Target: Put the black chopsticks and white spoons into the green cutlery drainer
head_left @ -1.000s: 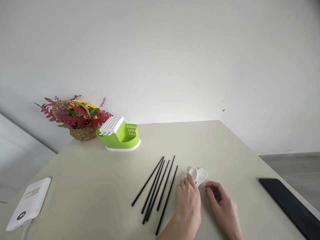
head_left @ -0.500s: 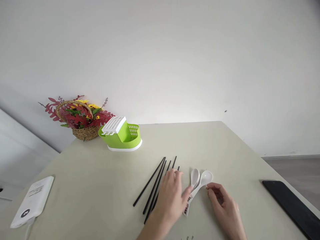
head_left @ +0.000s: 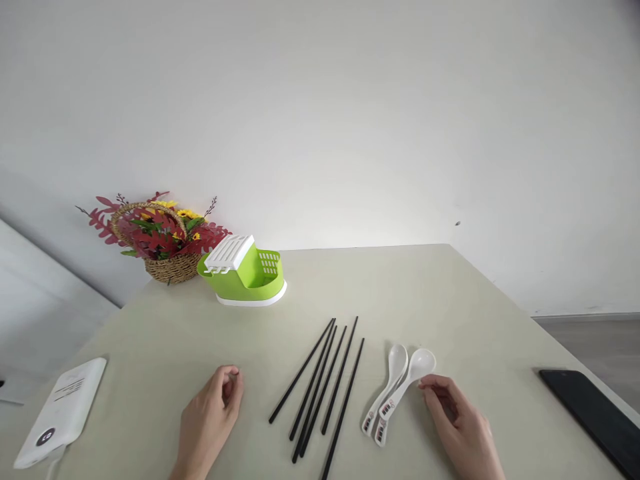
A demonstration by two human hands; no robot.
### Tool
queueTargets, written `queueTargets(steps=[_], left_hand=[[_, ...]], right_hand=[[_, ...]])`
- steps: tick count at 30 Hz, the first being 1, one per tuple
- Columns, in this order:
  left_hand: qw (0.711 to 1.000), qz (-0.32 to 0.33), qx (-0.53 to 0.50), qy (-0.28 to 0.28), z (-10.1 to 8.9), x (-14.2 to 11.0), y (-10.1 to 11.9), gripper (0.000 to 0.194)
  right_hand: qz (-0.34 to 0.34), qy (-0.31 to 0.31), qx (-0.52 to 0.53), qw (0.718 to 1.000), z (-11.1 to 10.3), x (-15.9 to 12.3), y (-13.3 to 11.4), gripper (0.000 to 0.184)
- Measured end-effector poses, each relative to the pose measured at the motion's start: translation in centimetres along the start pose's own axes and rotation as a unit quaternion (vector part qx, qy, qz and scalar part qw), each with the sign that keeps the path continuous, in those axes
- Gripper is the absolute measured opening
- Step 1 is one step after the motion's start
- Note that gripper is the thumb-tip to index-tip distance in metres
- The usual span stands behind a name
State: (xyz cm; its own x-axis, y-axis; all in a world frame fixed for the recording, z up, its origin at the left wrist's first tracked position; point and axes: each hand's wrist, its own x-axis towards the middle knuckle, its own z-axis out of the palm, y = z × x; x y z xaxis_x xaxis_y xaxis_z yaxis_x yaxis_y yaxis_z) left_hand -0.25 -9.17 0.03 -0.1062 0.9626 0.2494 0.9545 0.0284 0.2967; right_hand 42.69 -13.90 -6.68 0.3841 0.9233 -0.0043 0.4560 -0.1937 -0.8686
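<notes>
Several black chopsticks lie loosely fanned on the table. Beside them on the right is a small pile of white soup spoons with printed handles; three handle ends show and two bowls, so one spoon is partly covered. My left hand rests on the table left of the chopsticks, its fingers curled in with nothing visible in them. My right hand is also curled, resting just right of the spoons. Its fingertips are close to the nearer bowl; whether they touch it I cannot tell.
A green and white cutlery holder with a slotted top stands towards the back left, by a wicker basket of red and yellow flowers. A white power bank with a cable lies at left, a black phone at right.
My left hand has moved left, away from the spoons and chopsticks, uncovering them. The spoons lie a little differently, handles spread apart. My right hand has stayed nearly in place.
</notes>
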Motion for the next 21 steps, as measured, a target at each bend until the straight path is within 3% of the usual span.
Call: queueTargets(steps=[8, 11, 16, 18, 21], left_hand=[[0.999, 0.016, 0.030, -0.001, 0.8, -0.5, 0.4, 0.030], [0.998, 0.044, 0.013, 0.050, 0.9, 0.7, 0.1, 0.028], [0.964, 0.065, 0.005, 0.257, -0.8, 6.6, 1.7, 0.052], [0.953, 0.060, -0.003, 0.296, -1.8, 9.7, 2.9, 0.058], [0.947, 0.082, -0.016, 0.309, -3.0, 13.8, 4.2, 0.055]], right_hand=[[0.014, 0.012, 0.009, 1.000, 0.0, 0.1, 0.3, 0.033], [0.013, 0.011, 0.013, 1.000, -0.1, 0.1, 0.1, 0.033], [0.013, 0.019, 0.011, 1.000, 0.2, -0.1, -0.2, 0.034], [0.012, 0.029, 0.014, 0.999, 0.3, -0.2, -0.5, 0.034], [0.008, 0.015, 0.013, 1.000, 0.1, -0.1, -0.7, 0.033]])
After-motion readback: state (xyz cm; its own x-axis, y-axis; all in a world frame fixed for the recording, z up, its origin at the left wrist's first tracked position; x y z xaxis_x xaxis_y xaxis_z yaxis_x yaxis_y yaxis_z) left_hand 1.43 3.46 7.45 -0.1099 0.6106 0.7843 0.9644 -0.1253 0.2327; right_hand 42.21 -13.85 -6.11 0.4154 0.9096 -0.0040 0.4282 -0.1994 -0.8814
